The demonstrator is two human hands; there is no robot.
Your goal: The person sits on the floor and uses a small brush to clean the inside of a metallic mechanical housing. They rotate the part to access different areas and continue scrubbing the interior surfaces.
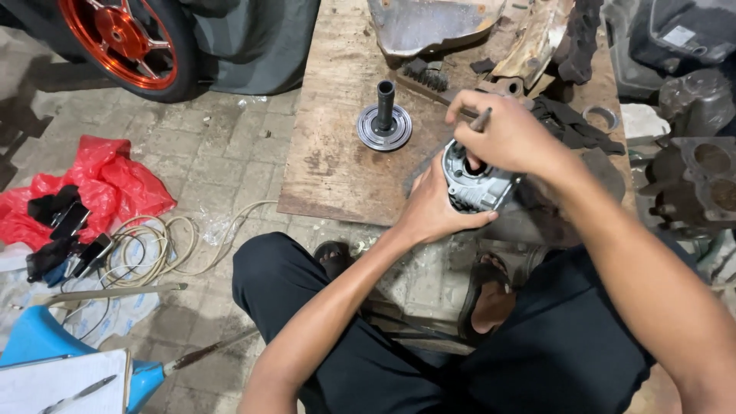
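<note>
Evidently heavy, rigid cast metal: the left hand [433, 211] cups the housing [474, 184] underneath at the board's near edge; right-hand fingers [491, 115] pinch a thin tool [481, 119].

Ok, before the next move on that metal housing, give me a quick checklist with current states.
1. Left hand grips the metal housing from below: ok.
2. Right hand holds a thin tool over the housing's opening: ok.
3. Tool tip seated inside the opening: cannot tell, fingers hide it.
4. Housing braced at the wooden board edge: cannot tell.
5. Flanged shaft part stands upright on the board, apart from both hands: ok.
</note>
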